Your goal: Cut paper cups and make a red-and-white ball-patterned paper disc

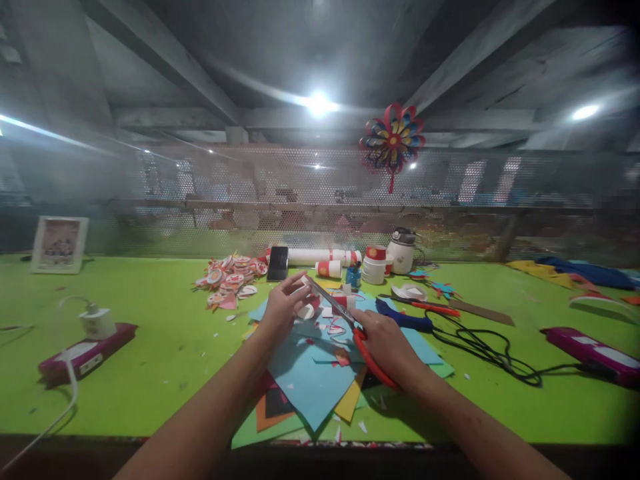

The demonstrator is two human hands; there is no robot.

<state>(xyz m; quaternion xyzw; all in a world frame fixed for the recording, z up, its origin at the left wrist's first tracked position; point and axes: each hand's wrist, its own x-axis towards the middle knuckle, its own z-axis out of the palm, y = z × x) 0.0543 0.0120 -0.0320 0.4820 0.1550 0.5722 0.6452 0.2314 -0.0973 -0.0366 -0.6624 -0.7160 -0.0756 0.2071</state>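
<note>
Left hand [283, 305]: pinching a small white paper piece [305, 308] between thumb and fingertips, pressing together on its near edge.

Right hand [387, 347]: wrapping around the red handles of the scissors [345, 319], fingers closed on the loops, pointing the blades up and away toward the other grip.

Paper piece: hanging just in front of the left fingertips, touching or almost touching the blade tips; not possible to tell which.

Blades: lying as one thin line from the right grip toward the left one; not possible to tell if gaping or closed.

Handling of the piece: probably weighing almost nothing, bending and tearing easily, slipping out when pinched too loosely and creasing when pinched too hard.

Where to hold: seeming best at the edge far from the blades, keeping fingertips out of the cutting line.

Handling of the scissors: seeming stiff and not heavy, sharp at the far end, safe only at the handles.

Under both grips: coloured sheets [305, 380] lying in a loose overlapping stack on the green table [165, 347].

Beyond the left grip: round cut-outs [233, 277] piling near a dark phone [277, 263].

Outward from the right grip: black cable [480, 347] running across the table.
</note>
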